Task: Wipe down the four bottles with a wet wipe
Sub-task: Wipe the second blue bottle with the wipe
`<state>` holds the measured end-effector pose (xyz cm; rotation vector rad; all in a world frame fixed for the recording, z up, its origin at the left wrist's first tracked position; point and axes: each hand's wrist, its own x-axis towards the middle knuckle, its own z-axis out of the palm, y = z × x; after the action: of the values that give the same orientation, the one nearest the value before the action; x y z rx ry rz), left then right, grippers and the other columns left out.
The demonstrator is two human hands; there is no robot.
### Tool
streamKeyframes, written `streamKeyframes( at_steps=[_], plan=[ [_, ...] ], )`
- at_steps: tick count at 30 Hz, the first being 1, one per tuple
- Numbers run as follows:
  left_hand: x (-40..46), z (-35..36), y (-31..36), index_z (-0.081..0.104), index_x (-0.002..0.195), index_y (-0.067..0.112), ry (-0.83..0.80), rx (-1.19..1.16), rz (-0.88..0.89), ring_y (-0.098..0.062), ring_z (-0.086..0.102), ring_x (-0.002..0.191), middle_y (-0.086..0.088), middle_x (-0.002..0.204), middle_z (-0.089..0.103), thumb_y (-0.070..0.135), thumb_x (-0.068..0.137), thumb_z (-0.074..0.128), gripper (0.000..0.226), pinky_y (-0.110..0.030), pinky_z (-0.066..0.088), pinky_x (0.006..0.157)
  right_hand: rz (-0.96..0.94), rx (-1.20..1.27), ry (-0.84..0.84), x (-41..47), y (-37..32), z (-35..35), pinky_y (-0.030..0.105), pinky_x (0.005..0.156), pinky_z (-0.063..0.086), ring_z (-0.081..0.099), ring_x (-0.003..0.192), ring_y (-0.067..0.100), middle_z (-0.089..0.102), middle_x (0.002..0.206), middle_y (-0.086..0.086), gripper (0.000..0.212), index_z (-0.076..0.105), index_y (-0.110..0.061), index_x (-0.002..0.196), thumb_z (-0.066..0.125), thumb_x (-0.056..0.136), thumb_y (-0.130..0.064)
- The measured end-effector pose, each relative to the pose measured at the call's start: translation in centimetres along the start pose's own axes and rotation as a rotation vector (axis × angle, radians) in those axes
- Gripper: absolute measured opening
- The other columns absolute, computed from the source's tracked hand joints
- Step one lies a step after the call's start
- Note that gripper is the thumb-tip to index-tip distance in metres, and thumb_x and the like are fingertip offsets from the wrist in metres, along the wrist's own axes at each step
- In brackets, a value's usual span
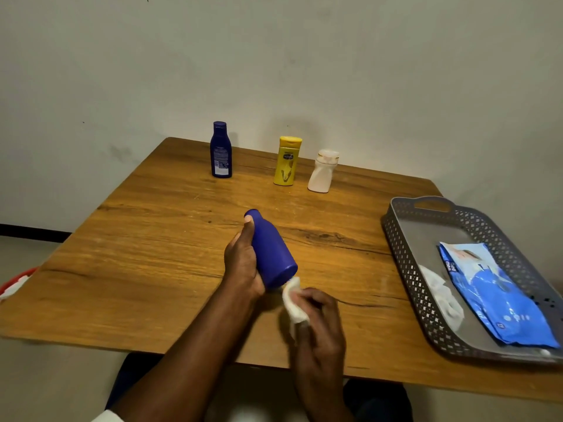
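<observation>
Nearest, the right hand [316, 318] pinches a folded white wipe [294, 303] and presses its edge to the base of the blue bottle [271, 251]. The left hand [242, 263] grips that bottle round its body, thumb up at the cap, holding it tilted just above the table [137, 239], near centre.

To do this step well, I judge the left hand should turn the bottle while the wipe runs base to cap, so every side and the bottom are covered.

At near right, a grey basket [405, 269] holds a blue wipes pack [499, 303]; its white lettering is too small to read surely. A crumpled white wipe [441, 293] lies beside it.

Far off stand 3 bottles, upright and apart: a dark one [221, 150] showing a back label with tiny print, a yellow one [288, 161] with an unreadable badge, and a white one [323, 172].
</observation>
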<state>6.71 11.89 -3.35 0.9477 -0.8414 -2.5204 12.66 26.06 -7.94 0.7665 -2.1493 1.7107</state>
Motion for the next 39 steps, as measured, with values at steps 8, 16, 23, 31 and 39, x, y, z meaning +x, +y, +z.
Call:
streamKeyframes(
  at_steps=[8,16,23,31,39],
  plan=[
    [-0.1,-1.9,0.8,0.056,0.119,0.023,-0.337,0.348,0.261,-0.017,0.064,0.096,-0.004,0.112,0.067,0.005,0.085,0.062,0.039,-0.031,0.055,0.076,0.908,0.629,0.361,5.0,-1.5,-4.5,0.032,0.058,0.057,0.063,0.091,0.024,0.065,0.103,0.005,0.022,0.059,-0.024,0.113,0.044,0.099,-0.014],
    [-1.5,-2.0,-0.3,0.056,0.113,0.026,-0.494,0.723,0.601,-0.003,0.062,0.096,0.001,0.107,0.064,0.002,0.080,0.072,0.044,-0.015,0.048,0.080,0.744,0.512,0.250,6.3,-1.7,-4.7,0.034,0.058,0.058,0.069,0.086,0.022,0.070,0.103,0.008,0.028,0.062,-0.020,0.115,0.057,0.090,-0.008],
    [-2.4,-2.0,-1.1,0.052,0.119,0.035,-0.525,0.899,0.848,-0.001,0.053,0.112,0.013,0.116,0.055,0.003,0.079,0.073,0.055,-0.010,0.042,0.091,-0.163,-0.104,0.233,7.8,-1.7,-4.4,0.022,0.089,0.049,0.056,0.107,0.009,0.060,0.109,-0.005,0.034,0.066,-0.012,0.112,0.055,0.084,0.005],
    [-3.3,-1.3,-1.5,0.060,0.117,0.014,-0.660,0.785,0.920,-0.010,0.059,0.105,-0.001,0.109,0.057,0.004,0.080,0.064,0.038,-0.016,0.046,0.084,-0.484,-0.647,-0.109,7.3,-1.2,-1.7,0.039,0.094,0.050,0.048,0.117,0.032,0.048,0.124,0.016,0.043,0.059,0.006,0.123,0.041,0.084,-0.003],
    [-2.6,-1.4,-1.4,0.060,0.119,0.013,-0.691,0.849,0.900,-0.018,0.059,0.103,-0.003,0.110,0.056,-0.004,0.081,0.066,0.042,-0.021,0.048,0.083,-0.547,-0.821,-0.106,8.6,-0.8,-2.0,0.037,0.089,0.050,0.044,0.115,0.032,0.042,0.124,0.018,0.043,0.058,0.005,0.124,0.026,0.097,-0.004]
  ],
)
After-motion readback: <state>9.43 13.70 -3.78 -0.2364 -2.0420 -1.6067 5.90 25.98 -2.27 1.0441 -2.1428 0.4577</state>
